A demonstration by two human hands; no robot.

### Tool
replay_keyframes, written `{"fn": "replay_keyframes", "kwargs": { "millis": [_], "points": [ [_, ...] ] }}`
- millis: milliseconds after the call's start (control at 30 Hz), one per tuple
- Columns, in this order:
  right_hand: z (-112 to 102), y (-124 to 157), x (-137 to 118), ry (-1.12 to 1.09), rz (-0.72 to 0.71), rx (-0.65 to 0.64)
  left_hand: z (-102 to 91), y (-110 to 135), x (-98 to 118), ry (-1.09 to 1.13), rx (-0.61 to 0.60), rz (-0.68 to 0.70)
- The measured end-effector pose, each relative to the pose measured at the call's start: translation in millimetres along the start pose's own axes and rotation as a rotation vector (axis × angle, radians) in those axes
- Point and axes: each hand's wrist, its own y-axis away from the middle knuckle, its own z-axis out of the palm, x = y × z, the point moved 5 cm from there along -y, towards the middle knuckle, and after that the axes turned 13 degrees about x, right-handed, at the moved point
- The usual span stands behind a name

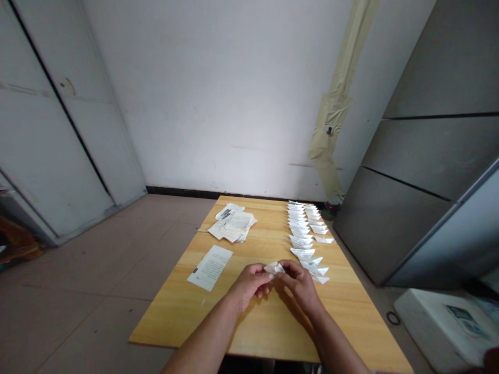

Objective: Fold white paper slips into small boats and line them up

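A small piece of folded paper (274,268) is held just above a wooden table (167,317), near its front edge, between a person's two bare hands. The thumb and fingers of the left hand (249,285) pinch its left side, while those of the right hand (300,286) are closed on its right side. Just beyond the right hand, folded paper boats (299,228) stand in two overlapping columns running to the far end of the table. Left of the hands lies a single printed sheet (210,267), flat, with a loose pile of papers (236,223) behind it. A white wall (218,98) rises behind the table, crossed by beige tape (338,106); a white box (427,319) sits at right.
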Motion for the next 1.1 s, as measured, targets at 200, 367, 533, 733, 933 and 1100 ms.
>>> {"fn": "replay_keyframes", "kwargs": {
  "millis": [200, 367, 533, 733, 933, 1100],
  "points": [
    [0, -2, 0, -0.016, 0.04, 0.056, 3.8, -1, -1, 0.048, 0.078, 0.035],
    [4, 0, -2, 0.034, 0.053, 0.076, 7.9, -2, -3, 0.114, 0.091, 0.014],
    [8, -1, 8, -0.035, 0.134, 0.008, 5.9, -5, 1, 0.085, 0.169, 0.074],
    [-1, -1, 20, -0.14, 0.194, 0.15, 1.0, -5, 5, 0.073, 0.234, 0.144],
    [12, 11, 12, -0.14, 0.115, 0.114, 5.1, 1, 7, 0.177, 0.192, 0.178],
    [11, 9, 7, -0.09, 0.052, 0.152, 5.6, 6, 8, 0.245, 0.199, 0.208]
  ]
}}
